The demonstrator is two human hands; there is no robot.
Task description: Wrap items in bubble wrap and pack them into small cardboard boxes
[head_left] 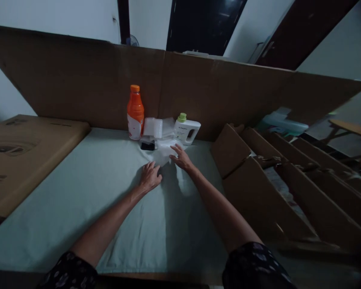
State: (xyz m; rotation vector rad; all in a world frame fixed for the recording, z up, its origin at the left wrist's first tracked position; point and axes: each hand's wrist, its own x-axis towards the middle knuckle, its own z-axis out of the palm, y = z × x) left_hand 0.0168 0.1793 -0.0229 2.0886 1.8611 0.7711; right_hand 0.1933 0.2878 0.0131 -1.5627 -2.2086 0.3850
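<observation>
My left hand (150, 176) rests on the pale green cloth (108, 192), fingers bent and thumb apart, by the near edge of a translucent white plastic piece (164, 154). Over the right side of that piece is my right hand (182, 158), its fingers and thumb spread. Behind them lie more clear plastic packs (153, 127) and a small black object (147, 146). An orange bottle (135, 110) with an orange cap stands to the left of the packs. To their right is a white jug (185, 131) with a handle and a green cap.
A tall cardboard panel (102, 84) runs along the back of the table. On the left lies a large flat cardboard box (33, 152). To the right stands a cardboard box with dividers (258, 196), with a clear plastic container (284, 122) behind it.
</observation>
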